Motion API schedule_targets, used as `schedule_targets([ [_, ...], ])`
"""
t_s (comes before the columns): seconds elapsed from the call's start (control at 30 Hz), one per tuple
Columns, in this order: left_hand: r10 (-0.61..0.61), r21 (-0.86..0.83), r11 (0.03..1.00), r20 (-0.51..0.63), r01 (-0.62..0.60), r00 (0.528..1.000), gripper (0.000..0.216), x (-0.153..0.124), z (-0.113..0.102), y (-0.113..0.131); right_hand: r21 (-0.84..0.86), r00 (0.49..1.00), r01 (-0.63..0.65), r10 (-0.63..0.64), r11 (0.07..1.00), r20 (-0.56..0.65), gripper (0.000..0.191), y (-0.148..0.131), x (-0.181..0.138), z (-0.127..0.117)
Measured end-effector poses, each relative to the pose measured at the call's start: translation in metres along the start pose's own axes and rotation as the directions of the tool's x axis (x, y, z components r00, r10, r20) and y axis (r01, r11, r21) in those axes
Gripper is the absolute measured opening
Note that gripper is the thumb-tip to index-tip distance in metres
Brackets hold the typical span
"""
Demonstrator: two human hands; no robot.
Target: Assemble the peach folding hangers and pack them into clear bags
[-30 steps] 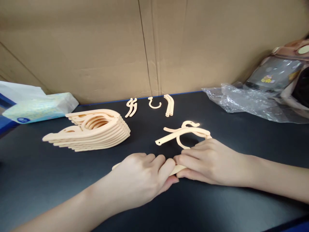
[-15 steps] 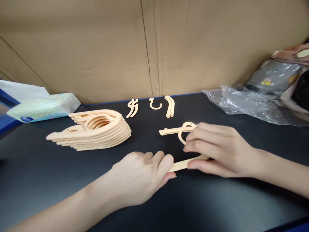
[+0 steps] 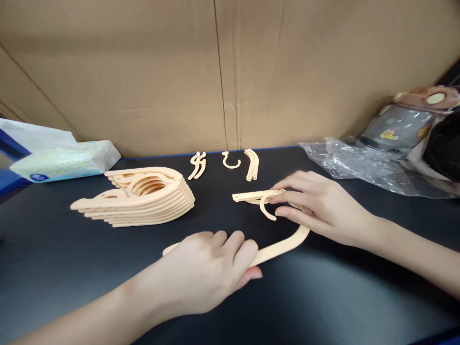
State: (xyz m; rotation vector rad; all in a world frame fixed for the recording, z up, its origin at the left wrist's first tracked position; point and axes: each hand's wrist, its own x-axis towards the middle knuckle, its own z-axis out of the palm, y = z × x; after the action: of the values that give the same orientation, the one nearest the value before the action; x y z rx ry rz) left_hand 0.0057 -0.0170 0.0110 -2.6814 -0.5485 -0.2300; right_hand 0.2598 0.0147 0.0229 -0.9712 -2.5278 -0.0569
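Note:
A cream plastic folding clothes hanger point(image 3: 282, 245) is held between both hands above the dark table. My left hand point(image 3: 212, 270) is closed around its near arm, whose tip shows past the fist. My right hand point(image 3: 323, 211) pinches the hanger near its joint, by the curved hook point(image 3: 265, 209); the fingers partly cover the joint. The far arm point(image 3: 247, 195) points left. To the left, a stack of folded hangers point(image 3: 154, 206) lies on the table.
Along the back lie small curved pieces point(image 3: 197, 166), a loose hook point(image 3: 232, 164) and curved strips point(image 3: 252, 165). A tissue pack point(image 3: 68, 160) is at left. Clear plastic wrap point(image 3: 359, 163) and a bottle with a brown lid point(image 3: 398, 124) sit at right. Cardboard point(image 3: 143, 72) stands behind.
My right hand has moved from the near arm up to the joint and hook. The hook has swung toward me. My left hand keeps its grip.

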Motion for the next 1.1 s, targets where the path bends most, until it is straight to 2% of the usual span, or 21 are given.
schedule_targets([
  [0.13, 0.049, -0.100, 0.993, -0.080, -0.057, 0.996, 0.041, 0.000, 0.000, -0.001, -0.028, 1.000, 0.005, -0.005, 1.000, 0.009, 0.032, 0.000, -0.001, 0.001],
  [0.3, 0.019, -0.379, 0.924, -0.110, -0.059, 0.994, 0.007, 0.001, 0.004, -0.009, -0.082, 1.000, -0.029, 0.029, 0.996, 0.007, 0.029, 0.003, -0.001, 0.005],
  [0.4, 0.030, -0.449, 0.891, -0.079, -0.063, 0.996, 0.013, 0.003, 0.005, -0.013, -0.104, 0.999, -0.051, 0.052, 0.993, 0.012, 0.031, 0.004, -0.001, 0.006],
  [0.5, 0.017, -0.418, 0.907, -0.077, -0.048, 0.997, 0.018, 0.003, 0.003, -0.015, -0.108, 0.997, -0.070, 0.072, 0.992, 0.020, 0.031, 0.006, -0.001, 0.006],
  [0.67, -0.009, -0.259, 0.966, -0.135, -0.027, 0.991, 0.032, 0.002, 0.005, -0.013, -0.126, 0.994, -0.104, 0.107, 0.987, 0.020, 0.027, 0.011, -0.002, 0.008],
  [0.77, -0.038, -0.269, 0.963, -0.133, 0.001, 0.990, 0.037, 0.001, 0.008, -0.013, -0.140, 0.993, -0.107, 0.112, 0.984, 0.025, 0.026, 0.013, -0.002, 0.010],
  [1.1, -0.042, -0.324, 0.946, -0.114, 0.002, 0.993, 0.024, 0.000, 0.016, -0.014, -0.164, 0.993, -0.112, 0.118, 0.980, 0.025, 0.024, 0.013, -0.002, 0.012],
])
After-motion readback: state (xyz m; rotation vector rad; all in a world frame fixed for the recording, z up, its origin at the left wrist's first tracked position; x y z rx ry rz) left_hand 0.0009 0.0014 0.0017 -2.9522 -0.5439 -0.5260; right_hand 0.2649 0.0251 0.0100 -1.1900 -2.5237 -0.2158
